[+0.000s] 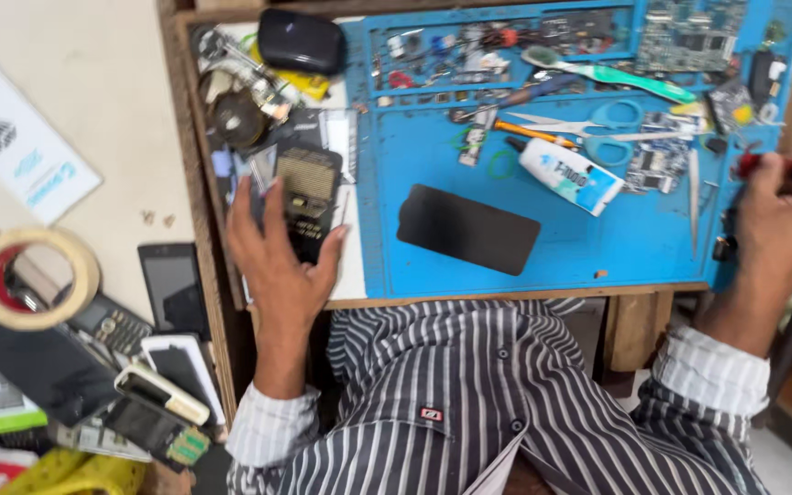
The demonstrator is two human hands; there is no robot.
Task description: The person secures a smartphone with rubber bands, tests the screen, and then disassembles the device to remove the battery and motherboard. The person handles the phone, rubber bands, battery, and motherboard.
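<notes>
Wooden worktop (196, 174) carries a blue repair mat (653, 243) and a clutter of phone parts, viewed from above the seated person's striped shirt (469, 403).

Left hand (279, 261): fingers spread apart and resting over a small dark keypad phone (309, 197) at the mat's left edge. The fingertips touch the phone's lower part and sides; the grip is loose, not clamped on it. The phone lies flat on a white sheet (352, 266), just beside the mat.

Right hand (786, 220): curled together around a red-handled tool (752, 163) at the mat's right edge. The image is blurred there, so the kind of tool cannot be told.

On the mat: a black phone screen panel (467, 229) lies flat near the front centre, apart from both hands. Behind it lie a white glue tube (568, 174), blue-handled scissors (598, 128), a green and white toothbrush (621, 78) and a green circuit board (689, 37). Small parts fill the mat's rear compartments.

Behind the left hand: a black case (300, 41) and metal components.

Left of the worktop: a roll of masking tape (34, 275), a black smartphone (171, 289), several further handsets and a white leaflet (11, 137) on a pale surface.
</notes>
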